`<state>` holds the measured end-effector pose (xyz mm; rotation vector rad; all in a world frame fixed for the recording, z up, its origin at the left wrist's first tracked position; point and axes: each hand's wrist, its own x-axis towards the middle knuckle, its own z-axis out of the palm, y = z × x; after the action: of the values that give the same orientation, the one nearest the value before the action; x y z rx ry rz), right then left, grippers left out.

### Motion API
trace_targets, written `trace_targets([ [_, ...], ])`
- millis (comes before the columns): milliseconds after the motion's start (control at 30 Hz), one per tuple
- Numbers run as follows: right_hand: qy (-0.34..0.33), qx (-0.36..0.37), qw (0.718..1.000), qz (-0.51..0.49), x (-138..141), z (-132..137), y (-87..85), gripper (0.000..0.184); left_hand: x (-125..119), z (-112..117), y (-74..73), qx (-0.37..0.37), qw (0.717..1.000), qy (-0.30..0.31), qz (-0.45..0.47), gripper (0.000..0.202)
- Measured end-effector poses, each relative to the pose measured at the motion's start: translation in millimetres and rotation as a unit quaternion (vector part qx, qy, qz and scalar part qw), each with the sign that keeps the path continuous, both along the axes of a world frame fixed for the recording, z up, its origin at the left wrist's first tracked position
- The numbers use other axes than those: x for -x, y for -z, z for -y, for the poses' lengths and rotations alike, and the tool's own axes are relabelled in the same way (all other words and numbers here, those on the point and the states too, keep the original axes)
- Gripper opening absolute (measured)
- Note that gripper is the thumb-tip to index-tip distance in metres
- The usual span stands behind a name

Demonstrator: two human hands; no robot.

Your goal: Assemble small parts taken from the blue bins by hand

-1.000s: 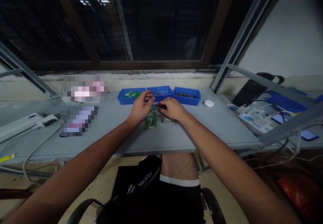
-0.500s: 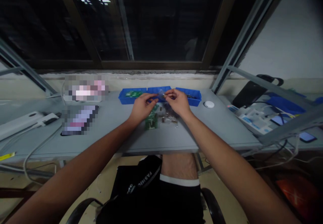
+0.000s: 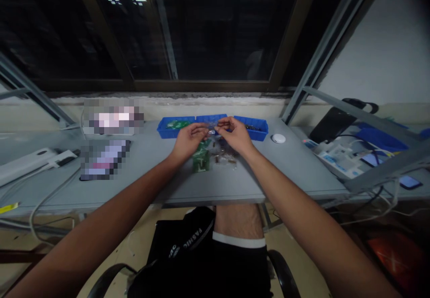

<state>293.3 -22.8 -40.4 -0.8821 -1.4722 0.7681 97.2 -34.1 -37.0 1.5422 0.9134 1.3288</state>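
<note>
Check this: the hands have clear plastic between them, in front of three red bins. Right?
The colour is wrong: the head view shows three blue bins. The left hand and right hand do have clear plastic between them, in front of the bins.

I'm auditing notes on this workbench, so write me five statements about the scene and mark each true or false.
1. Both hands, the left hand and the right hand, are at the clear plastic. True.
2. The green pieces are in the right-end blue bin. False: the green pieces are in the left-end blue bin.
3. A round white object lies to the right of the row of bins. True.
4. The row beyond the hands has five bins. False: it has three blue bins.
5. A green packet lies on the desk, nearer its front edge than the clear plastic. True.
</note>
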Motion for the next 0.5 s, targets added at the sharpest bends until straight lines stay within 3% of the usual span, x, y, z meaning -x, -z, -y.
trace_targets([
  [100, -0.055, 0.052, 0.997, -0.029, 0.9, -1.2, 1.9, 0.046, -1.0, 1.7, -2.0, 0.008, 1.000, 0.007, 0.013, 0.042],
  [233, -0.093, 0.070, 0.993, -0.029, -0.2, 3.3, -1.4, 0.032, -1.1, 2.7, -1.5, 0.006, 1.000, 0.018, 0.012, 0.036],
  [367, -0.051, -0.006, 0.998, 0.044, -6.0, 6.0, -6.5, 0.013, 1.4, 0.5, 0.0, -0.020, 1.000, 0.016, -0.011, 0.026],
  [433, -0.032, -0.056, 0.995, 0.079, -8.1, 6.1, -7.6, 0.017, 2.6, 0.4, -1.0, -0.022, 0.999, -0.001, -0.033, 0.024],
  [500, -0.028, -0.058, 0.993, 0.094, -8.4, 5.8, -7.0, 0.019, 3.0, 1.3, -2.8, -0.014, 0.999, -0.015, -0.048, 0.022],
])
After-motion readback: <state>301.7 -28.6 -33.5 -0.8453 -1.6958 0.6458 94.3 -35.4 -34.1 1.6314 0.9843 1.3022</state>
